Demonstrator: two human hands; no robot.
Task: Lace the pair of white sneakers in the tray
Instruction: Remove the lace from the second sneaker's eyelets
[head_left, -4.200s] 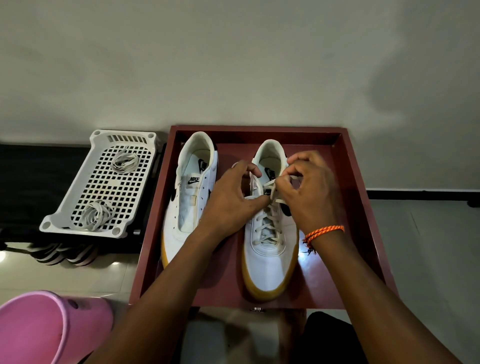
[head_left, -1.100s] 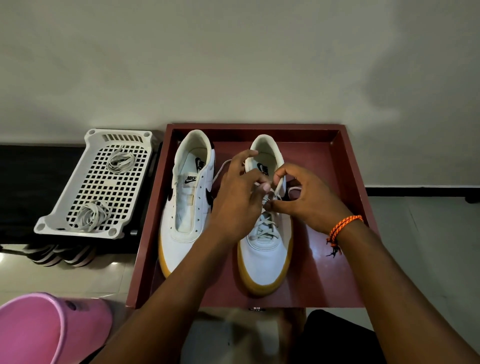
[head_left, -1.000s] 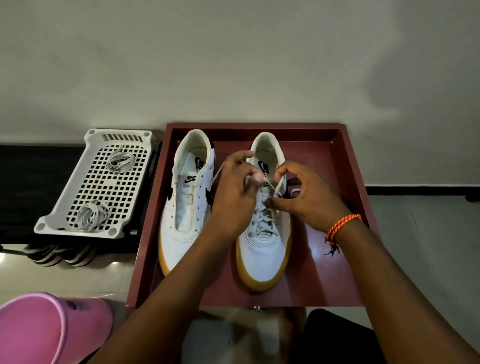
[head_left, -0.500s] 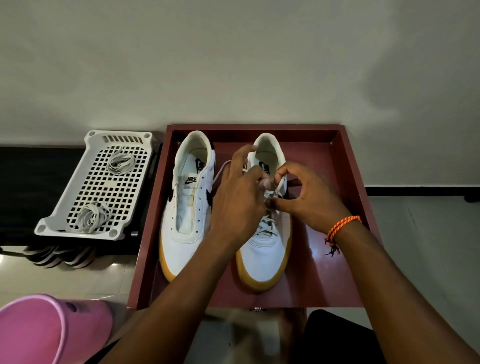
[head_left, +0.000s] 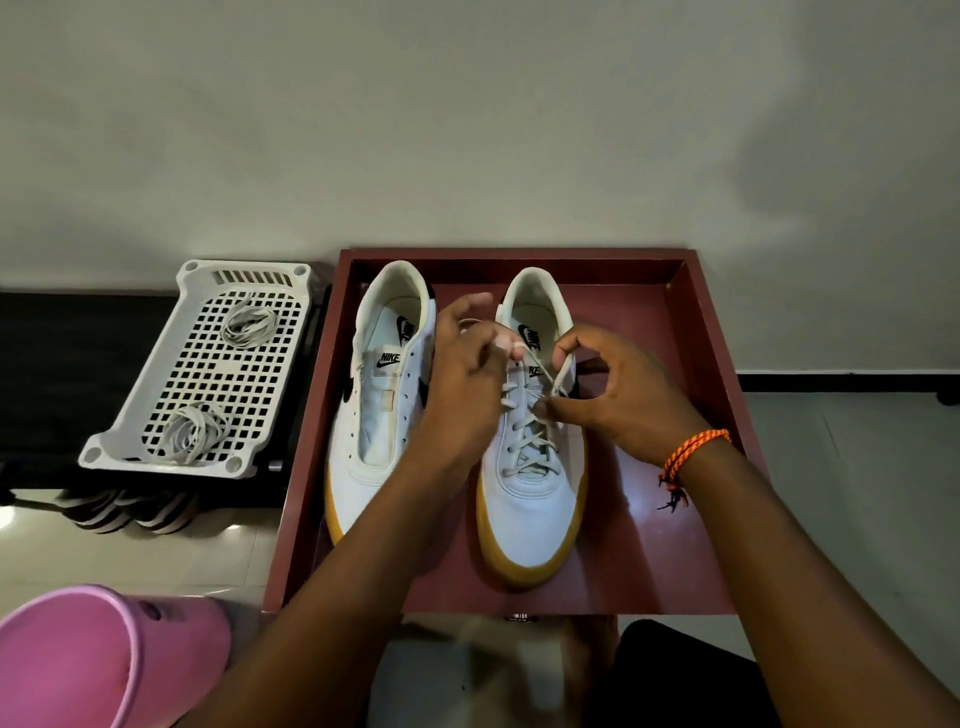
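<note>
Two white sneakers with yellow soles stand side by side in a dark red tray (head_left: 696, 332). The left sneaker (head_left: 382, 410) has no lace in its eyelets. The right sneaker (head_left: 530, 493) carries a white lace (head_left: 524, 436) crossed up most of its eyelets. My left hand (head_left: 462, 384) pinches one lace end above the tongue. My right hand (head_left: 618, 395) pinches the other lace end by the top right eyelets, thumb tip pressed near the eyelet row. An orange braided band circles my right wrist.
A white perforated basket (head_left: 291, 291) left of the tray holds two bundles of white laces (head_left: 195, 431). A pink clog (head_left: 98, 654) lies at the lower left. A pale wall rises behind the tray, and dark sandals sit under the basket.
My left hand has lifted and pulled its lace end up and left, while my right hand stays at the top right eyelets. More of the crossed lace shows below my hands.
</note>
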